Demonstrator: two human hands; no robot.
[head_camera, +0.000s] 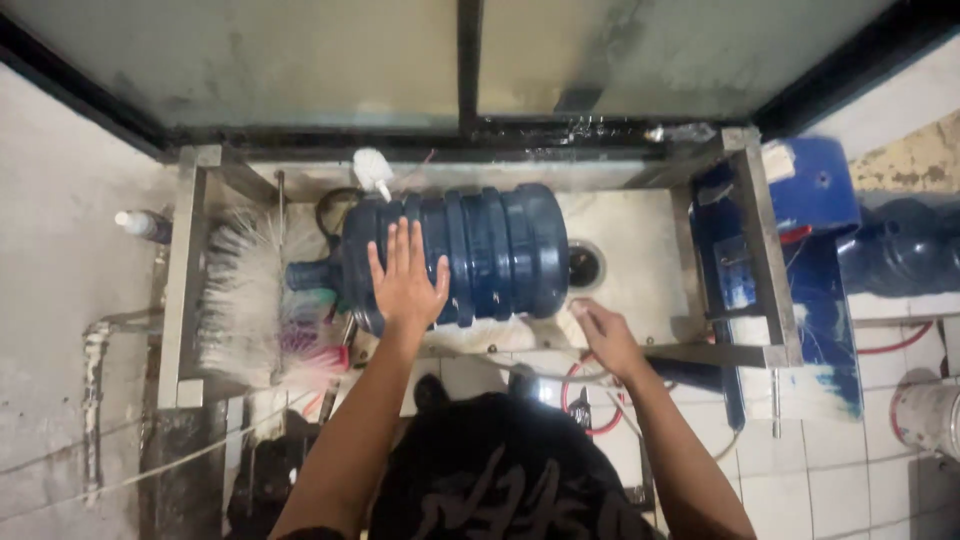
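Glossy blue plastic water jug (470, 255) in a dull stainless-steel frame (185, 270)
White bristle brush (240, 300) looks coarse; wall tiles (850, 470) smooth, glazed; frosted glass panel (270, 60) matt

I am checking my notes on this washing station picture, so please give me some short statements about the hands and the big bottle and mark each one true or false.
1. The large dark blue plastic water bottle lies on its side in the metal basin. True.
2. The left hand grips the bottle's neck. False: it lies flat, fingers spread, on the bottle's body.
3. The right hand is near the basin's front edge, off the bottle. True.
4. The bottle's neck points toward the round drain hole. False: it points toward the white bristle brush; the drain is at the bottle's base.
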